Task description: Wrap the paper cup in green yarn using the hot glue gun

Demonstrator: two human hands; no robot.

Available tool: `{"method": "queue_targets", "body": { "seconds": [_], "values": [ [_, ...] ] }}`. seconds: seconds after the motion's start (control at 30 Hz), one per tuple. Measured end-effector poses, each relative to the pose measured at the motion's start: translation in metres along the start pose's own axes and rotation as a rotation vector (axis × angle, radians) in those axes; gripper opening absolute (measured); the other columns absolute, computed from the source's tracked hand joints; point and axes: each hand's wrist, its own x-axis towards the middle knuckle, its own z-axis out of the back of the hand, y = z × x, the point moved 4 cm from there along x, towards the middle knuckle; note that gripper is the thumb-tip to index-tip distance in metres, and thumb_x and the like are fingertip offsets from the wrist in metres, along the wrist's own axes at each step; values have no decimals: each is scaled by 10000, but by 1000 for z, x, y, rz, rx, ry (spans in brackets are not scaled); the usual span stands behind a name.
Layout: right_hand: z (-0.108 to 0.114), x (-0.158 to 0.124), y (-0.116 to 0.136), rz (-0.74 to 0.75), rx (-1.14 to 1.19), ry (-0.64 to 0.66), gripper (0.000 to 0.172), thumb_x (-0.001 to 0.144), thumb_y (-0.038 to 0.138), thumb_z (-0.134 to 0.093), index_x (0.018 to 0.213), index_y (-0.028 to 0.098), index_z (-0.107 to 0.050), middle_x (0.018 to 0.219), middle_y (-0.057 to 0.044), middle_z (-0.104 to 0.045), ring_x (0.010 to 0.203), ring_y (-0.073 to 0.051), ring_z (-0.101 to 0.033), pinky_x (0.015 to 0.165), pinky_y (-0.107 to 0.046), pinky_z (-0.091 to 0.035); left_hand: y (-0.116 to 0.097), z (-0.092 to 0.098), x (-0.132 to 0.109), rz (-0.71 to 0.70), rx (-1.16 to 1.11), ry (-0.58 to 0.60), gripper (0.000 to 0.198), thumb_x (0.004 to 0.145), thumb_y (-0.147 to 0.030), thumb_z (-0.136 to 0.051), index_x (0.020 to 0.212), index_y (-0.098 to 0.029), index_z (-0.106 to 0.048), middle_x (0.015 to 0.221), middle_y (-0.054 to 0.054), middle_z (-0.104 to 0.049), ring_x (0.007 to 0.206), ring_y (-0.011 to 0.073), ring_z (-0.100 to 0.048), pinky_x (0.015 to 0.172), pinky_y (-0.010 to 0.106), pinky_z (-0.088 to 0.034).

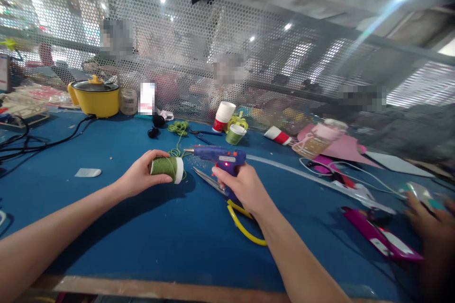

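My left hand [144,173] is wrapped round a cup wound with green yarn [164,168], held sideways with its white rim to the right. In my right hand [245,187] is a blue glue gun [220,155], its metal nozzle pointing left above the cup's rim side without touching it. A long clear glue stick [302,172] runs out from the gun's back to the right. Loose green yarn [178,128] lies beyond the cup. Beneath the gun are scissors with yellow handles [245,232], partly hidden by my right hand.
A yellow pot [97,99] and a jar [128,101] stand at the back left. Paper cups [223,116], a green-wrapped cup [235,134] and pliers [206,133] are at the back middle. On the right lie a magenta device [380,236] and another person's hand [426,213].
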Motion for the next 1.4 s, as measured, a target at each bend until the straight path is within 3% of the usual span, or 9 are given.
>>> {"method": "queue_targets", "body": {
  "seconds": [0.13,0.37,0.63,0.77,0.87,1.0,1.07,1.23,1.4],
  "values": [
    [9,23,-18,-46,3,-69,324,689,456,-574,686,132,-562,593,-15,-562,541,-115,-500,513,-239,-398,-1,0,-1,-2,46,0,491,610,-335,-684,1033,-177,-494,887,38,-573,798,196,-558,678,318,-455],
    [11,67,-59,-179,-90,-68,236,695,350,-583,591,141,-545,458,14,-483,399,-79,-425,413,-215,-343,-4,0,-2,-22,68,3,502,617,-326,-681,1058,-176,-494,913,50,-582,807,202,-564,702,335,-457],
    [16,75,-80,-118,-371,-160,370,680,371,-593,403,191,-426,405,11,-425,404,-96,-383,426,-239,-283,-6,0,-3,-21,51,4,485,617,-314,-686,1044,-186,-496,906,44,-582,825,208,-566,716,346,-458],
    [16,70,-61,-21,-469,-205,316,630,301,-651,414,197,-445,486,-17,-473,534,-137,-472,519,-255,-351,-7,0,-4,-50,84,0,476,627,-313,-683,1047,-186,-498,961,58,-567,887,225,-551,758,365,-450],
    [5,56,-25,99,-487,-177,176,665,291,-626,546,182,-555,657,-36,-545,640,-144,-508,621,-270,-391,-9,-1,-5,-118,152,3,452,645,-311,-678,1048,-203,-503,1014,58,-542,935,226,-534,809,375,-431],
    [-35,30,31,342,-336,186,135,739,304,-563,732,178,-611,762,-20,-571,675,-117,-527,633,-247,-407,-12,-3,-6,-234,241,6,447,662,-332,-678,1055,-210,-502,1015,57,-527,958,223,-519,846,375,-413],
    [-51,22,48,377,-358,234,86,706,255,-600,736,174,-607,768,-13,-555,687,-112,-515,657,-249,-402,-13,-3,-7,-266,267,6,457,666,-351,-680,1058,-204,-497,1010,63,-522,949,222,-520,839,373,-419],
    [-72,22,50,304,-461,173,50,683,184,-615,661,164,-574,751,-16,-498,698,-124,-487,665,-269,-383,-16,-4,-9,-304,327,8,438,690,-380,-657,1064,-210,-503,1016,68,-517,962,231,-508,838,373,-425],
    [-69,22,48,321,-345,172,99,715,135,-543,624,164,-515,745,-7,-487,689,-107,-480,656,-249,-389,-16,-3,-9,-311,313,-12,492,686,-377,-661,1111,-227,-464,1045,74,-516,991,243,-498,853,397,-416]
  ]
}}
